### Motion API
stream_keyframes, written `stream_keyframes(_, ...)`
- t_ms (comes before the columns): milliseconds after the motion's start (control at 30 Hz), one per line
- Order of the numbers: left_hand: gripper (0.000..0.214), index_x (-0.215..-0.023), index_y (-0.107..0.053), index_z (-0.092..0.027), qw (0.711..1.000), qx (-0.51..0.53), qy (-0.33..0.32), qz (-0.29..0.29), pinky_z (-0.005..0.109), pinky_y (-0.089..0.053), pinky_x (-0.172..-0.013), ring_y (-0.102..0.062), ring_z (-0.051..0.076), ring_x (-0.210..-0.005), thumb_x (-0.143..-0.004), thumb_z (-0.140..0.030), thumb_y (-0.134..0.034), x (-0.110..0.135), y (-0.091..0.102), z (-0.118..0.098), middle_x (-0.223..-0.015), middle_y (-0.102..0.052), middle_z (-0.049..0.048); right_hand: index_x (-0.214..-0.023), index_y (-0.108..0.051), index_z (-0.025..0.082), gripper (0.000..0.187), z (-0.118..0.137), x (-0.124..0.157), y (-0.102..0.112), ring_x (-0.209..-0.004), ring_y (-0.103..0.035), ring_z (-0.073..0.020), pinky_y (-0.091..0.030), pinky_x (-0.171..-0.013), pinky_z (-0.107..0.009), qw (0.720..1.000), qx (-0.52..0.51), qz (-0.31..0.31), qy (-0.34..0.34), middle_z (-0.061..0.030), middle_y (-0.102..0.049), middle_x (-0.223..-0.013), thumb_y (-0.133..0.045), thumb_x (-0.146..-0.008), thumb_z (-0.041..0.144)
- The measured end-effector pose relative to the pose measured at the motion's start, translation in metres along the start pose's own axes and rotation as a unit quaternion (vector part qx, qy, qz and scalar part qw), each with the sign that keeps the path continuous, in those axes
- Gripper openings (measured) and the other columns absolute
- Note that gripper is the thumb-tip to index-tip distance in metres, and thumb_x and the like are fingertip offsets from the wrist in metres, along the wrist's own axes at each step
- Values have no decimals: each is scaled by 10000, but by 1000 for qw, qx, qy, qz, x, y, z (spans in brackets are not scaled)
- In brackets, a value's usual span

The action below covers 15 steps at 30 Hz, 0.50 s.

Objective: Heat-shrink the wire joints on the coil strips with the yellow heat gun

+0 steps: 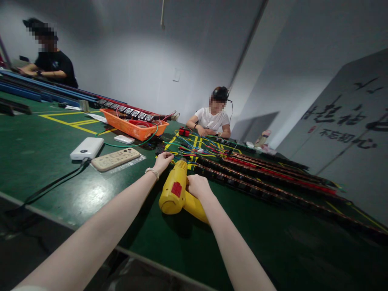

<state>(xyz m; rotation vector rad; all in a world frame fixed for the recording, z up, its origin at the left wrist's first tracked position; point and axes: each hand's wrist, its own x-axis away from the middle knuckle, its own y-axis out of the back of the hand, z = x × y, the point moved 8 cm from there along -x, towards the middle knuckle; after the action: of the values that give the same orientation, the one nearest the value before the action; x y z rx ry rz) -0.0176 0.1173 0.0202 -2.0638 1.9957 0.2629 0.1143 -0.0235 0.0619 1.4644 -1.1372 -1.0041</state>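
My right hand (198,186) is wrapped round the handle of a yellow heat gun (174,192), whose nozzle points away from me. Left of that nozzle, my left hand (163,161) is closed in a pinch near the ends of several coloured wires (194,150); which of them it grips, if any, is too small to tell. A dark connector block (159,149) sits just beyond my left fingers. Long dark strips (242,180) with copper-coloured edges run from the wires toward the right.
An orange basket (133,127) with red items stands ahead on the left. Nearer lie a white power bank (87,148) with a black cable, a beige phone case (115,159) and a small white case (124,139). Two people sit across the green table (54,178).
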Motion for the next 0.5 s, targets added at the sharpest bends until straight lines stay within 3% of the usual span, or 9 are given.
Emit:
stream_keyframes(333,283,-736,-607,-112,1000,17,18,-15,217,-405,-546,-509,94,-544,-616,-368,-604,2,0,-1,-618,-585,24,-836,-621,195,221,-38,30,-2,-779,-608,-216,-399,-615,-271,999,10,-12,-39,-77,-654,-833,-419,-753,226)
stream_keyframes(500,280,-724,-609,-119,1000,1,6,2,211,-382,-523,-495,89,-536,-637,-384,-578,0,-2,-1,-621,-583,24,-823,-625,192,222,-40,36,0,-767,-613,-220,-399,-619,-278,999,19,-9,-39,-79,-660,-825,-413,-758,206)
